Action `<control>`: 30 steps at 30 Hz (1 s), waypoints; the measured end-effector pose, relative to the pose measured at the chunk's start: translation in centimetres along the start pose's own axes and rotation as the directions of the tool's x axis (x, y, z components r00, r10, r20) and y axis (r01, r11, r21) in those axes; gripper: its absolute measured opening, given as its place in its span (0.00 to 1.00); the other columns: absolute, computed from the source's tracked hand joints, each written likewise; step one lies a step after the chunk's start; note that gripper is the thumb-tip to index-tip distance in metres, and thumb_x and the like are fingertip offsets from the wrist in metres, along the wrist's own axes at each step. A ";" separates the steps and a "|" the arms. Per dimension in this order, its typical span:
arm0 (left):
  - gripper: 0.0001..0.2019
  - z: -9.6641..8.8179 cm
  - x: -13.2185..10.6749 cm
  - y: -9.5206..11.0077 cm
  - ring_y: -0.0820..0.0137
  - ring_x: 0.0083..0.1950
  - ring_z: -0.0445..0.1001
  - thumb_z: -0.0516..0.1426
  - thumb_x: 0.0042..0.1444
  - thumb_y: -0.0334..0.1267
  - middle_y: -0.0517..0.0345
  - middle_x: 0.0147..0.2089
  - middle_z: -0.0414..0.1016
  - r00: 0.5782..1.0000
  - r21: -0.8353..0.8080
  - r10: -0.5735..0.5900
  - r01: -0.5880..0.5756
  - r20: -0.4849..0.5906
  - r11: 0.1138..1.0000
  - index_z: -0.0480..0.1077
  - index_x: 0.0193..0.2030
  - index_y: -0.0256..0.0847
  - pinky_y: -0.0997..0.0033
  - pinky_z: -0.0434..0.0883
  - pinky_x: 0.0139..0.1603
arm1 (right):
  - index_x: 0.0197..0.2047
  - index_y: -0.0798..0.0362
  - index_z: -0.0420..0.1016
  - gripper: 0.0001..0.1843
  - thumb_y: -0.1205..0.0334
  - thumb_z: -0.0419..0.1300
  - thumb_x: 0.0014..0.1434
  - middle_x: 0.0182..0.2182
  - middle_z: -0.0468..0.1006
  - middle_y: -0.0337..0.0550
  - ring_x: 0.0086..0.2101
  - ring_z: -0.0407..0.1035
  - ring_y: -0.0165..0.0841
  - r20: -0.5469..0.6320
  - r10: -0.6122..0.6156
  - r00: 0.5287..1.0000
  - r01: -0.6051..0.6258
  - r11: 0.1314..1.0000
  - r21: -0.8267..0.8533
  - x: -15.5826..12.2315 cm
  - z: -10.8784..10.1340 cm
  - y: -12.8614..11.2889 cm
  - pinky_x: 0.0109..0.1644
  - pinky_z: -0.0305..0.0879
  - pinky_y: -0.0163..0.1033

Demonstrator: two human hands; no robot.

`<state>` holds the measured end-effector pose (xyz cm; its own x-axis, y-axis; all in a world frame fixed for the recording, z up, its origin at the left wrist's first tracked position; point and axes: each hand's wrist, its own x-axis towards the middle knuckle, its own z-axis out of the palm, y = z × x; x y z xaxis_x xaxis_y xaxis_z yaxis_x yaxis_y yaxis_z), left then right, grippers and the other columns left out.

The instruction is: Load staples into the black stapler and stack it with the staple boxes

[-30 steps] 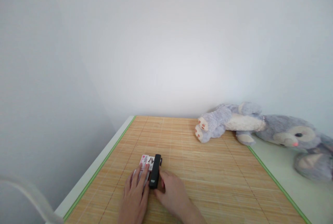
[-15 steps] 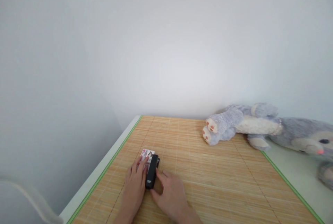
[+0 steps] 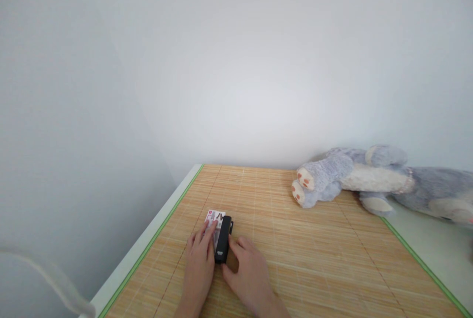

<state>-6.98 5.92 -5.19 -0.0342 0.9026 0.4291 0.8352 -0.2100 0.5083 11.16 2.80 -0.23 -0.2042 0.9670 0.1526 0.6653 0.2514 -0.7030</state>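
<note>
A black stapler lies lengthwise on the bamboo mat, its far end pointing away from me. Close against its left side is a flat white and pink package with a picture printed on it, partly covered by my fingers. My left hand rests palm down with its fingers stretched over the package, beside the stapler. From the right, my right hand has its thumb at the stapler's near end and its curled index finger against the right side.
A grey and white plush toy lies on its side at the back right, past the mat's edge. A pale wall rises behind the table. At lower left a white curved cable or tube shows, blurred.
The view has turned slightly left, so the toy, stapler and hands sit a little farther right. Both hands keep about the same places on the package and stapler.
</note>
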 end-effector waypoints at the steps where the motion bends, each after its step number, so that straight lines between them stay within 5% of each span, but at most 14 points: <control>1: 0.25 0.0 0.0 -0.1 0.58 0.70 0.63 0.45 0.70 0.34 0.56 0.71 0.67 1.000 -0.006 0.001 -0.001 0.009 1.000 0.64 0.71 0.54 0.44 0.62 0.71 | 0.64 0.42 0.72 0.33 0.62 0.65 0.54 0.49 0.78 0.44 0.50 0.72 0.45 0.004 0.004 1.000 -0.004 1.000 0.005 0.1 0.0 0.1 0.55 0.68 0.44; 17: 0.25 -0.2 -0.1 -0.1 0.58 0.70 0.64 0.47 0.69 0.35 0.58 0.71 0.66 1.000 -0.004 -0.028 0.028 0.003 1.000 0.64 0.70 0.56 0.45 0.61 0.71 | 0.64 0.42 0.72 0.34 0.62 0.66 0.54 0.50 0.77 0.46 0.51 0.71 0.46 0.005 0.007 1.000 -0.007 1.000 0.027 0.3 0.2 0.4 0.57 0.68 0.46; 24: 0.23 -2.2 -1.1 2.7 0.57 0.71 0.62 0.45 0.70 0.36 0.56 0.70 0.68 0.987 0.052 0.044 -0.037 -0.154 0.998 0.66 0.68 0.53 0.41 0.59 0.72 | 0.74 0.48 0.59 0.44 0.63 0.64 0.55 0.52 0.77 0.48 0.51 0.71 0.44 0.010 0.039 0.999 -0.040 0.995 0.088 -1.8 -2.5 1.8 0.60 0.67 0.47; 27: 0.23 -1.0 -2.4 5.5 0.61 0.68 0.68 0.49 0.69 0.36 0.56 0.67 0.71 0.965 -0.007 0.261 -0.261 -0.035 0.965 0.66 0.68 0.55 0.51 0.68 0.68 | 0.73 0.46 0.60 0.39 0.60 0.61 0.59 0.64 0.71 0.48 0.64 0.62 0.47 -0.049 0.068 0.996 -0.073 0.992 -0.100 -4.1 -5.2 5.4 0.69 0.58 0.53; 30: 0.26 1.5 -3.0 8.8 0.61 0.70 0.67 0.52 0.67 0.37 0.57 0.70 0.68 0.864 -0.033 0.455 -0.459 0.216 0.888 0.61 0.71 0.55 0.56 0.71 0.66 | 0.75 0.43 0.55 0.39 0.48 0.58 0.64 0.72 0.61 0.42 0.71 0.48 0.51 -0.105 0.160 0.981 -0.186 0.928 -0.322 -6.3 -7.7 9.6 0.73 0.49 0.60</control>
<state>1.31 1.91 -3.18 0.4692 0.7652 0.4408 0.7388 -0.6136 0.2788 24.38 -0.59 -2.64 -0.0186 0.9938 0.1098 0.8869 0.0671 -0.4570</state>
